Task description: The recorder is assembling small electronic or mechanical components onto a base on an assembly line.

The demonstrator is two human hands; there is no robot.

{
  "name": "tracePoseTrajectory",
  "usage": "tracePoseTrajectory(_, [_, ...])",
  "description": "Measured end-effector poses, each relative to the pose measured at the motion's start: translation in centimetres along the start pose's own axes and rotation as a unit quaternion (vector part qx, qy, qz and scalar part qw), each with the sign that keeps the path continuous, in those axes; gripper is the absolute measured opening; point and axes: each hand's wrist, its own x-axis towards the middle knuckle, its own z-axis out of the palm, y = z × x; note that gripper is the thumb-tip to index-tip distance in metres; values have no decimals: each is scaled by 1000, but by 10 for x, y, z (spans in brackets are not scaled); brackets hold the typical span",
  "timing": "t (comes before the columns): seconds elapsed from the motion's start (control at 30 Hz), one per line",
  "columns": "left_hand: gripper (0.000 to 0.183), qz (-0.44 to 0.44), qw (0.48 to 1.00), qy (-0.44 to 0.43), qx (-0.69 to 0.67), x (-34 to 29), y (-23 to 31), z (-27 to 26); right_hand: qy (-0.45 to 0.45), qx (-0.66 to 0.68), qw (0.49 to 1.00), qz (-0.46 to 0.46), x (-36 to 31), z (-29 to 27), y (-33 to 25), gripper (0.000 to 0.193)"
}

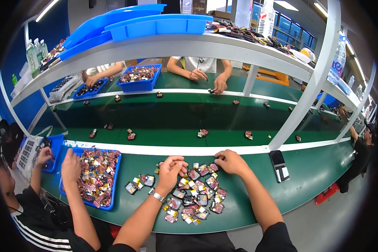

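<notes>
Got a glossy green bench [311, 176] here. Loaded with little circuit modules [202, 200], sprawled between the left grip [171, 171] and right grip [232, 162] and nearer than both. Also holding a few strays [148, 180] and a blue bin [118, 168] left of the left grip, plus a dark flat case [277, 158] right of the right grip.

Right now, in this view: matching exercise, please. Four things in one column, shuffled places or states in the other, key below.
Things
1. left hand
2. black rectangular case
3. nearest full blue bin
4. stacked blue trays

Places or states
A. on the overhead shelf
B. silver watch at its wrist
C. on the green table, right of the right hand
D. left of the watch-wearing forearm, filled with small parts

Pairs: 1-B, 2-C, 3-D, 4-A
</notes>
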Motion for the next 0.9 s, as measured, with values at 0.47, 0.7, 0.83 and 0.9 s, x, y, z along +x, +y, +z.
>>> tracePoseTrajectory(0.47, [24, 5, 998, -61, 0, -3, -2, 1, 43, 173, 982, -64, -8, -4, -41, 15])
tracePoseTrajectory(0.7, [32, -76, 983, -158, 48, -2, 9, -4, 82, 95, 963, -240, -25, 31, -79, 16])
tracePoseTrajectory(0.83, [36, -113, 976, -174, -59, 1, 5, -13, 154, 75, 934, -313, -16, 45, -71, 14])
tracePoseTrajectory(0.9, [37, -109, 979, -168, -44, 1, 5, -9, 176, 68, 929, -317, -14, 52, -69, 13])
